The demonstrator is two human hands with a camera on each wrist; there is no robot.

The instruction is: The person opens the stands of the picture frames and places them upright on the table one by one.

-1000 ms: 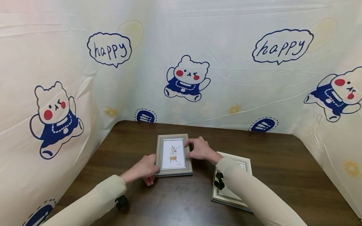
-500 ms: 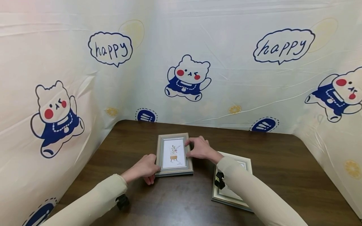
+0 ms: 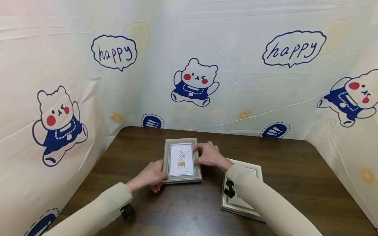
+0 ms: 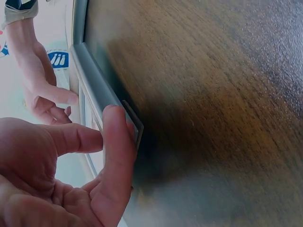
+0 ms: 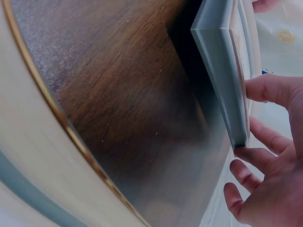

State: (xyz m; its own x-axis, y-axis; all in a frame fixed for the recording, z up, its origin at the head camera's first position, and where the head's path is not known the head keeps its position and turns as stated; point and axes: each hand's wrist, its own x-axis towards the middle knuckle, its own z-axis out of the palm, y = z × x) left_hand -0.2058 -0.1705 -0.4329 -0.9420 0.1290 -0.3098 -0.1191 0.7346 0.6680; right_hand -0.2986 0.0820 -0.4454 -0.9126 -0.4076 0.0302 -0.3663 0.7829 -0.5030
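A picture frame (image 3: pixel 181 160) with a drawing of a potted plant lies face up between both hands on the brown table. My left hand (image 3: pixel 152 174) pinches its left edge near the front corner; in the left wrist view the thumb is on the face and a finger (image 4: pixel 118 146) wraps the side. At the right edge, my right hand (image 3: pixel 209 155) grips with its thumb (image 5: pixel 267 89) on the face and fingertips around the far end. Dark shadow shows beneath the frame's edge (image 5: pixel 220 85) in the right wrist view. What the underside rests on is hidden.
A second picture frame (image 3: pixel 239 205) lies askew under the right forearm, partly covered by the sleeve (image 3: pixel 265 200). Behind the wooden table (image 3: pixel 183 209) hangs a printed curtain (image 3: pixel 236 91), which also closes off both sides.
The picture frame between the hands has shifted very slightly away from me, its far edge most. Both hands keep nearly the same hold, and the second frame stays put.
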